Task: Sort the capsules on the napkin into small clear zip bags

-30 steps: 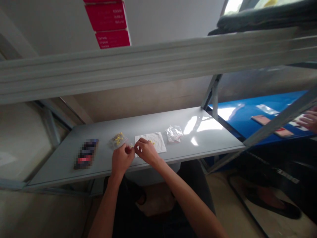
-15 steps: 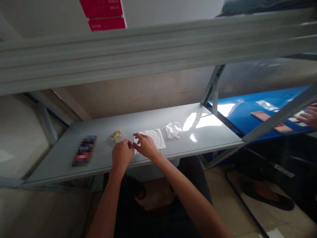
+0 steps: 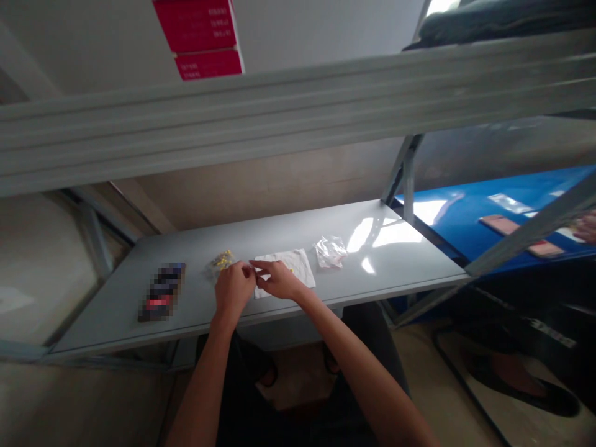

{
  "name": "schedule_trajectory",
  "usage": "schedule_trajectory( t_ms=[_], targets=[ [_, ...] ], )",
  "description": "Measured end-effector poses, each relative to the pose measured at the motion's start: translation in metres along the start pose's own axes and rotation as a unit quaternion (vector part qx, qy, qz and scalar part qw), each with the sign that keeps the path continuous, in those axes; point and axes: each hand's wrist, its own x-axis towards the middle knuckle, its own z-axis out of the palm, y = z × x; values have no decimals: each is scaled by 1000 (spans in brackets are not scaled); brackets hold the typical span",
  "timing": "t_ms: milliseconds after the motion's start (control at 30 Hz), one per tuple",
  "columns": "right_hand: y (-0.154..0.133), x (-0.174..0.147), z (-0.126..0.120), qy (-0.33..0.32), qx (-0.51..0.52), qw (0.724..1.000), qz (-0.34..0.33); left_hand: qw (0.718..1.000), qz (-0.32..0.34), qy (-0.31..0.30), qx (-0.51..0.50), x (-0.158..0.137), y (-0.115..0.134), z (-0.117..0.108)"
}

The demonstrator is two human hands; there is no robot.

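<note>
My left hand (image 3: 236, 285) is closed, its fingertips pinched at the left edge of a white cloth or paper sheet (image 3: 303, 268). Right beside it, my right hand (image 3: 279, 280) brings its thumb and fingers together against the left fingertips. Whatever lies between the fingers is too small to make out. A clear plastic bag of small yellow-headed pieces (image 3: 223, 258) lies just beyond my left hand. On the white sheet a little yellow spot shows past my right hand. To the right of the sheet rests a crumpled clear plastic bag (image 3: 329, 252).
A pixelated dark and red object (image 3: 162, 292) lies on the left of the grey shelf (image 3: 116, 310). A thick shelf beam (image 3: 279, 115) crosses above, under red boxes (image 3: 198, 28). On the right, a blue table (image 3: 460, 217) holds a pink phone-like object (image 3: 521, 234) near another person's hand (image 3: 585, 227).
The view has tilted, so the whole scene sits slightly lower. My right hand's raised fingers have come down and closed toward my left fingertips.
</note>
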Motion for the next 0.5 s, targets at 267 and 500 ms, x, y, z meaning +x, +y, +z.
schedule_trajectory(
  t_ms=[267, 500],
  targets=[
    [-9, 0, 6, 14, -206, 978, 20, 998, -48, -22, 18, 0, 7, -3],
    [-13, 0, 1, 50, -262, 963, 35, 995, -42, 1, 96, -3, 13, -3]
  ],
)
